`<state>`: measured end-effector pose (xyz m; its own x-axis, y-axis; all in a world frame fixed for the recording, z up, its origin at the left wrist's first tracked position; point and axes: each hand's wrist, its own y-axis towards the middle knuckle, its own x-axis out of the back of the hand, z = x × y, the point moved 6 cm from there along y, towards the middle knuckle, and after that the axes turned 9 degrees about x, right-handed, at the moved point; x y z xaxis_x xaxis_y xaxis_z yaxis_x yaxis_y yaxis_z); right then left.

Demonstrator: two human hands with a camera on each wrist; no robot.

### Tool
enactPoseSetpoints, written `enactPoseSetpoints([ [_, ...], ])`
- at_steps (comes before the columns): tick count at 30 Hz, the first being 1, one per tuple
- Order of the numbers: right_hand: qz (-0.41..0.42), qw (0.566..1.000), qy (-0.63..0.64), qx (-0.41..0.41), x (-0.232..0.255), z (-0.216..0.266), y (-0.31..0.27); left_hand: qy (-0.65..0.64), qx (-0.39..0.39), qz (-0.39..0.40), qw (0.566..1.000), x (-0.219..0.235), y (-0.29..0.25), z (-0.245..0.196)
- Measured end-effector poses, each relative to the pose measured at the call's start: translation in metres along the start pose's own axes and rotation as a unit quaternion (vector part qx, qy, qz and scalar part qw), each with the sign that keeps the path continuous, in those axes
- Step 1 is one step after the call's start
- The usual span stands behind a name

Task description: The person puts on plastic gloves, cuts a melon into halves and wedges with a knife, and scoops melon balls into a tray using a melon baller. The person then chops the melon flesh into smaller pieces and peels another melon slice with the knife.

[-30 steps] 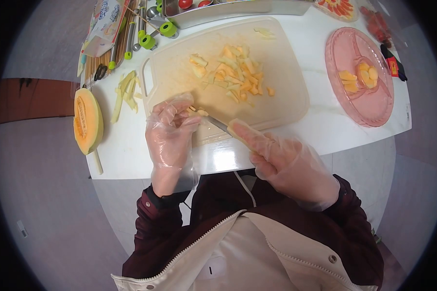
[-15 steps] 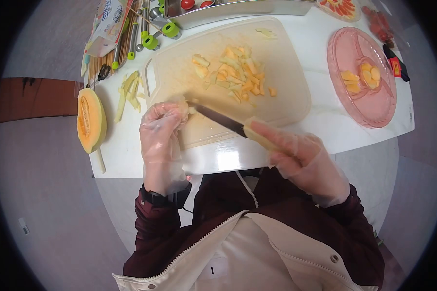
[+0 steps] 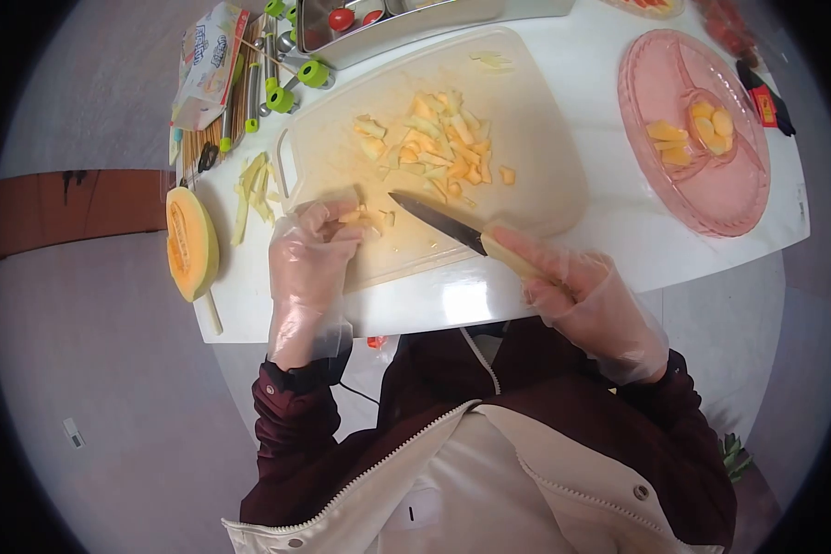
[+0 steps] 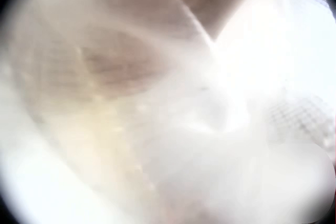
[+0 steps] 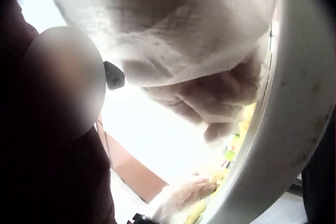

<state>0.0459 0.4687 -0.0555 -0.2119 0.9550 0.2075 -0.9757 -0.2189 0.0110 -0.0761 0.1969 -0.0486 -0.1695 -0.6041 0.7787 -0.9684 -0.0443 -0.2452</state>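
In the head view the gloved left hand pinches small melon pieces at the near left part of the cutting board. The gloved right hand grips the knife by its pale handle, its blade pointing left over the board, its tip a little apart from the left fingertips. Cut melon pieces lie heaped mid-board. The left wrist view is blurred by the glove. In the right wrist view the right hand fills the top, its hold on the handle hidden.
A melon wedge and rind strips lie left of the board. Behind are a metal tray, green-ended tools and a package. At right stands a pink divided plate holding some melon, beside a black-and-red item.
The knife tip has come away from the left fingertips, and the small pieces there show more plainly. The whole scene has shifted slightly in the head view.
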Motion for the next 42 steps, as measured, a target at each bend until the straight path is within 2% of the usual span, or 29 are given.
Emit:
enactPoseSetpoints([
  [1, -0.003, 1.000, 0.002, -0.001, 0.001, -0.001, -0.001, 0.002, -0.002, 0.002, 1.000, -0.001, 0.001, 0.000],
  [3, -0.003, 0.999, 0.016, -0.043, 0.001, -0.007, -0.003, 0.019, -0.084, 0.016, 0.996, -0.003, -0.001, -0.008],
  [7, 0.016, 0.998, 0.024, -0.062, 0.001, -0.008, -0.002, 0.042, -0.085, 0.053, 0.994, -0.007, -0.003, -0.017],
  [10, 0.019, 0.999, -0.018, -0.027, -0.003, -0.008, -0.001, 0.081, -0.122, 0.057, 0.988, -0.008, -0.005, -0.022],
  [12, 0.022, 0.998, -0.054, 0.034, -0.008, -0.006, -0.001, 0.097, -0.134, 0.033, 0.986, -0.007, -0.008, -0.027],
  [15, 0.053, 0.997, -0.049, -0.006, -0.014, -0.002, 0.002, 0.143, -0.148, -0.005, 0.979, -0.010, -0.007, -0.022],
  [18, 0.059, 0.997, -0.050, -0.013, -0.018, 0.003, 0.005, 0.087, -0.120, -0.016, 0.989, -0.013, -0.008, -0.022],
  [22, 0.083, 0.994, -0.070, -0.024, -0.023, 0.005, 0.009, 0.084, -0.137, -0.040, 0.986, -0.016, -0.008, -0.014],
  [25, 0.071, 0.995, -0.067, -0.007, -0.026, 0.004, 0.010, 0.080, -0.155, -0.049, 0.983, -0.015, -0.008, -0.013],
  [27, 0.049, 0.995, -0.078, 0.041, -0.026, 0.009, 0.010, 0.085, -0.106, -0.030, 0.990, -0.016, -0.008, -0.012],
  [28, 0.050, 0.995, -0.078, 0.041, -0.028, 0.009, 0.010, 0.085, -0.105, -0.031, 0.990, -0.018, -0.007, -0.007],
  [30, 0.044, 0.989, -0.121, 0.072, -0.029, 0.016, 0.011, -0.082, -0.066, -0.035, 0.994, -0.019, -0.004, 0.011],
  [31, 0.044, 0.989, -0.122, 0.072, -0.031, 0.018, 0.012, -0.083, -0.067, -0.035, 0.994, -0.018, -0.005, 0.009],
  [33, 0.041, 0.983, -0.142, 0.106, -0.034, 0.027, 0.015, -0.314, -0.034, -0.002, 0.949, -0.015, -0.007, 0.008],
  [37, 0.036, 0.980, -0.142, 0.136, -0.036, 0.035, 0.020, -0.352, -0.061, -0.003, 0.934, -0.004, -0.005, 0.007],
  [39, 0.077, 0.984, -0.129, 0.091, -0.036, 0.039, 0.022, -0.435, -0.006, -0.001, 0.900, -0.002, -0.003, 0.008],
  [40, 0.077, 0.984, -0.129, 0.093, -0.036, 0.039, 0.022, -0.435, -0.007, -0.002, 0.900, -0.001, -0.005, 0.007],
  [42, 0.042, 0.969, -0.189, 0.155, -0.033, 0.048, 0.021, -0.599, -0.037, 0.076, 0.796, -0.005, -0.013, 0.000],
])
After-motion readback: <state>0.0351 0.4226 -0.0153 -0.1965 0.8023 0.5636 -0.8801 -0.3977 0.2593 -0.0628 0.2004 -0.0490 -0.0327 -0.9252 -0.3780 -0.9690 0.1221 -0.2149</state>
